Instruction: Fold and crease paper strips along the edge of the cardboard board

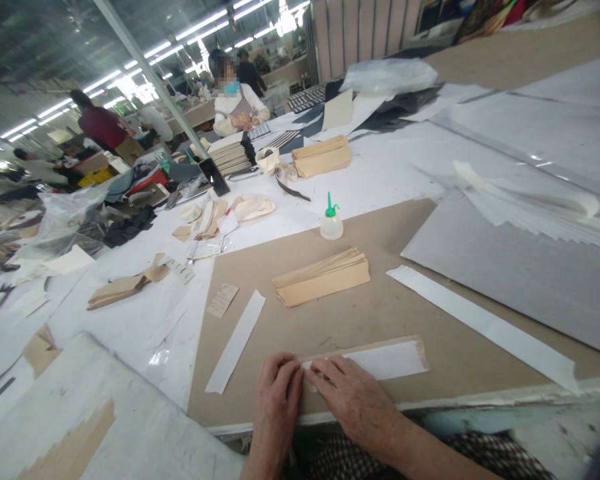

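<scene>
My left hand [276, 393] and my right hand [353, 395] rest side by side on a brown board [380, 313] at the table's near edge. Both press down on the left end of a tan strip with a white strip laid on it [387, 359]. The left fingers are curled together at the strip's end. The right fingers lie flat along it. A stack of tan strips [323, 277] lies a little farther up the board. A loose white strip [236, 340] lies to the left of my hands.
A small glue bottle with a green tip [331, 220] stands behind the stack. A long white strip [480, 323] and a grey sheet [520, 267] lie to the right. Tan pieces and scraps [125, 283] litter the left. A masked person [235, 100] works at the far end.
</scene>
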A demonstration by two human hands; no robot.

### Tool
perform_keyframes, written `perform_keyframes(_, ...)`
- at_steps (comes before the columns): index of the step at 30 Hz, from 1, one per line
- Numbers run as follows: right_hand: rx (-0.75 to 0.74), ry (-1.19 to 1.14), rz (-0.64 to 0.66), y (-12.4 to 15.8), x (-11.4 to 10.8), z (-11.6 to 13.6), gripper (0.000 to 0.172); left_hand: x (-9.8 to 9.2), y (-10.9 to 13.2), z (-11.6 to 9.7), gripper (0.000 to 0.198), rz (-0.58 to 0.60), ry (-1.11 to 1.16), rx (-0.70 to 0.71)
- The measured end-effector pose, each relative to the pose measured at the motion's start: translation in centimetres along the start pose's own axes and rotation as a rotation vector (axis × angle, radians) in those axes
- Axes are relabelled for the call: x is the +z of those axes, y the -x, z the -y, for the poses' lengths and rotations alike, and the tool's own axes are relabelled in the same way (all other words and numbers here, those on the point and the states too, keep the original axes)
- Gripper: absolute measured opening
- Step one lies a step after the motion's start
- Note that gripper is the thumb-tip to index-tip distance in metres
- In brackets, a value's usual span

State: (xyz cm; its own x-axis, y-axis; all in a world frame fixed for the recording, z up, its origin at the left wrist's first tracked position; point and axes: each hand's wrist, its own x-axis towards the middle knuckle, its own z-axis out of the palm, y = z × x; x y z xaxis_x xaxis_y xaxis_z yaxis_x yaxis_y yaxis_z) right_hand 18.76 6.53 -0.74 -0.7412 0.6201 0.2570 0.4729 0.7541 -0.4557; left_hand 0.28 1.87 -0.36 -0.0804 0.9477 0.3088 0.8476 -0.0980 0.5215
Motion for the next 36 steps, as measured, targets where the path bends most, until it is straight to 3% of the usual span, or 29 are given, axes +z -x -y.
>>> perform_keyframes(5, -0.004, 0.004, -0.002, 0.0, -0.1, 0.0, 0.042, -0.3, -0.3, -0.1, 0.017, 0.026, -0.099, 0.085)
perform_keyframes(9, -0.007, 0.008, -0.003, 0.1, 0.1, -0.1, 0.043, -0.9, -0.5, -0.5, 0.015, 0.156, -0.288, 0.182)
perform_keyframes(12, -0.002, 0.002, -0.006, 0.1, 0.2, 0.0, 0.044, -1.2, -0.9, -0.6, 0.015, 0.214, -0.305, 0.171)
perform_keyframes(19, 0.003, -0.003, -0.002, 0.1, -0.2, 0.1, 0.048, -1.3, -0.6, 0.2, 0.007, 0.095, 0.084, -0.039)
perform_keyframes(27, 0.013, -0.006, 0.018, 0.1, 0.2, 0.0, 0.045, -0.6, 0.4, 0.1, 0.019, 0.016, -0.034, 0.168)
perform_keyframes(36, 0.012, -0.004, -0.005, 0.2, 0.1, 0.0, 0.044, -0.7, 1.1, -0.2, 0.027, 0.135, -0.077, 0.201)
